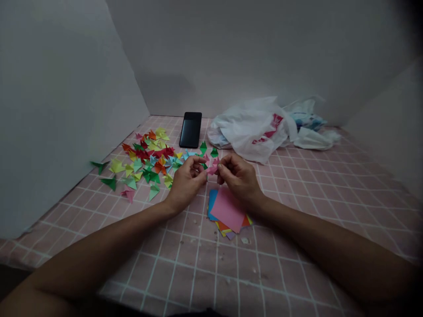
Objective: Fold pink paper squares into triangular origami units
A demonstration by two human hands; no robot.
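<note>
Your left hand (187, 182) and right hand (239, 178) are both pinching a small pink folded paper piece (212, 170), held up just over a stack of origami squares (228, 211) on the pink grid counter (291, 246). Colorful folded paper pieces (148, 160) are scattered to the left, a black phone (191, 130) lies far, and a white plastic bag (249, 130) sits far right.

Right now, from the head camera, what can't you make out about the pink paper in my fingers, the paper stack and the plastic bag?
Head view:
The pink folded paper piece: the left hand and right hand cover much of it, hiding its full shape.
The stack of origami paper: the pink top sheet hides the sheets beneath, so their number cannot be told.
The white plastic bag: folds break up its red print, which cannot be read.
</note>
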